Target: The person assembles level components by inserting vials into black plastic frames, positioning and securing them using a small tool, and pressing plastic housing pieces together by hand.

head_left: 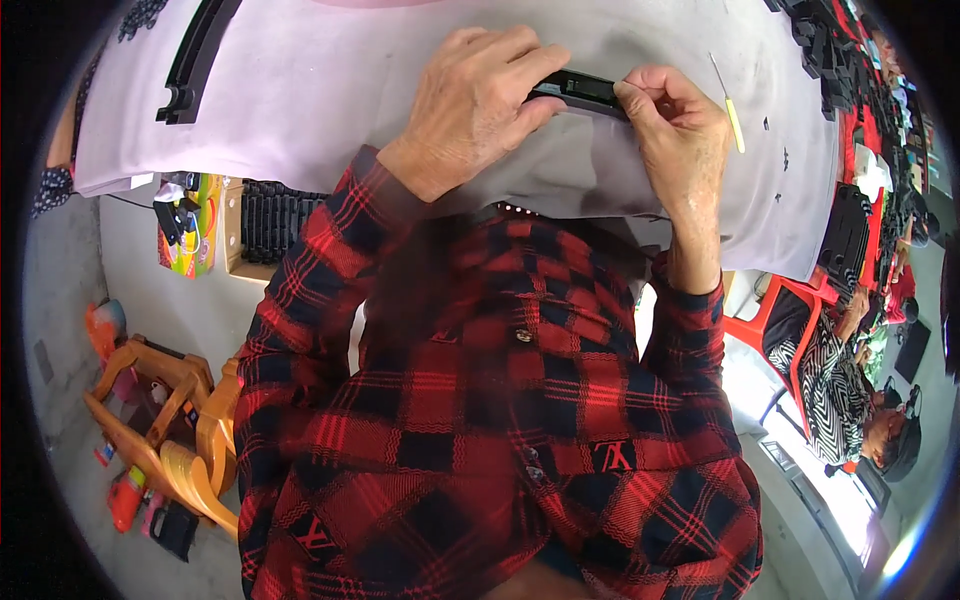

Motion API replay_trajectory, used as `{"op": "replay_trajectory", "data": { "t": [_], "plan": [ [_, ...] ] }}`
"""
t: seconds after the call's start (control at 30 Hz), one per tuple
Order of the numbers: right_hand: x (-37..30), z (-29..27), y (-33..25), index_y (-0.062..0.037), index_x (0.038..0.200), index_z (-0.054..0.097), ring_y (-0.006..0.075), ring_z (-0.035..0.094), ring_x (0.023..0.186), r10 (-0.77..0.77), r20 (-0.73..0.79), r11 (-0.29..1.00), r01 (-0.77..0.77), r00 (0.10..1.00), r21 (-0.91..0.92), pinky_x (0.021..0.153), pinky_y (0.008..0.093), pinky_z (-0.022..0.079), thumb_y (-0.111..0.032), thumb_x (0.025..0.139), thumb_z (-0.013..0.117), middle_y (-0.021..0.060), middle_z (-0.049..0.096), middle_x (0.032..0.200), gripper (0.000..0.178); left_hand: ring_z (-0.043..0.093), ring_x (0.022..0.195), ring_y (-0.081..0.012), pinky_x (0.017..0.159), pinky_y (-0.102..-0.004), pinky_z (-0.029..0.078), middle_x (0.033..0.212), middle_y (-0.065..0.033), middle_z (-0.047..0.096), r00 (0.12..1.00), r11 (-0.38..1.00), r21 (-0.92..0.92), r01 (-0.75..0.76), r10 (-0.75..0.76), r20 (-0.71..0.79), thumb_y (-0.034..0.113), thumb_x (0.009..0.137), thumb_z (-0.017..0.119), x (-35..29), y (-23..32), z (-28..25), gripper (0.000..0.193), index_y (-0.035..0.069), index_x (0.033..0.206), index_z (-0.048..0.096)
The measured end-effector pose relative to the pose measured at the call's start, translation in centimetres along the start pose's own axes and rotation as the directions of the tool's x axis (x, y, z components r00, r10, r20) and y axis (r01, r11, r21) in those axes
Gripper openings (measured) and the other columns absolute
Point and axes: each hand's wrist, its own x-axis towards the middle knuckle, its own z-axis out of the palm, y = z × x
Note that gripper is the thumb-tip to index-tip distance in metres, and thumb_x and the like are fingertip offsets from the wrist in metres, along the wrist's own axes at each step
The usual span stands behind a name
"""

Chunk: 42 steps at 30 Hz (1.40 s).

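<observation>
Between my two hands is a black plastic strip-shaped part, held level over the cloth-covered table. My left hand grips its left end, thumb below and fingers above. At the other end, the thumb and fingers of my right hand pinch the part; the fingertips partly hide that end. Just right of my right hand lies a thin tool with a yellow handle and a metal shaft. A few tiny black pieces are scattered farther right on the cloth.
A long black curved part lies at the table's far left. Black parts are heaped at the far right. Below the table edge stand a box of black parts and a wooden chair. A person sits near a red chair at right.
</observation>
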Motion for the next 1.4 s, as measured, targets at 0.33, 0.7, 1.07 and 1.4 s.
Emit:
{"op": "replay_trajectory", "data": {
  "t": [0.33, 0.7, 1.07, 1.4],
  "plan": [
    [0.0, 0.4, 0.2, -0.0034, 0.089, 0.071, 0.0039, 0.054, 0.061, -0.018, -0.023, 0.999, 0.019, 1.000, 0.046, 0.059, 0.0230, 0.046, -0.010, 0.088, 0.074, -0.0010, 0.066, 0.069, 0.007, 0.060, 0.088, -0.0321, 0.080, -0.0413, 0.049, 0.094, -0.0077, 0.062, 1.000, 0.999, -0.040, 0.009, -0.009, -0.004, 0.018, 0.074, 0.082, 0.1, -0.2, 0.1, 0.043, 0.007, 0.113, 0.068],
    [-0.3, 0.9, -0.4, -0.0061, 0.087, 0.069, 0.0139, 0.065, 0.062, -0.062, -0.068, 0.982, 0.049, 0.996, -0.181, 0.062, 0.0303, 0.051, -0.015, 0.086, 0.073, 0.0060, 0.070, 0.071, 0.010, 0.061, 0.091, -0.0331, 0.083, -0.0421, 0.048, 0.096, -0.0080, 0.063, 1.000, 0.999, -0.040, 0.020, -0.019, 0.006, 0.017, 0.074, 0.081, -0.1, -0.2, 0.1, 0.042, 0.007, 0.113, 0.068],
    [0.6, 0.8, -2.4, -0.0073, 0.085, 0.066, 0.0222, 0.064, 0.058, -0.034, -0.013, 0.896, 0.025, 0.999, -0.444, 0.061, 0.0353, 0.050, -0.016, 0.082, 0.072, 0.0091, 0.066, 0.065, 0.011, 0.062, 0.085, -0.0326, 0.078, -0.0407, 0.049, 0.095, -0.0079, 0.063, 0.993, 0.978, -0.174, 0.115, -0.116, 0.004, 0.011, 0.073, 0.081, -0.1, -0.1, -0.3, 0.039, 0.008, 0.109, 0.065],
    [1.0, 0.7, -2.7, -0.0047, 0.083, 0.067, 0.0154, 0.060, 0.055, -0.025, -0.026, 0.902, 0.011, 0.999, -0.431, 0.058, 0.0317, 0.049, -0.013, 0.081, 0.071, 0.0069, 0.065, 0.064, 0.010, 0.062, 0.089, -0.0255, 0.085, -0.0398, 0.047, 0.096, -0.0013, 0.063, 0.999, 0.999, -0.023, -0.044, 0.044, -0.009, 0.010, 0.075, 0.078, -0.4, -0.4, 0.8, 0.025, 0.012, 0.099, 0.070]
  ]
}}
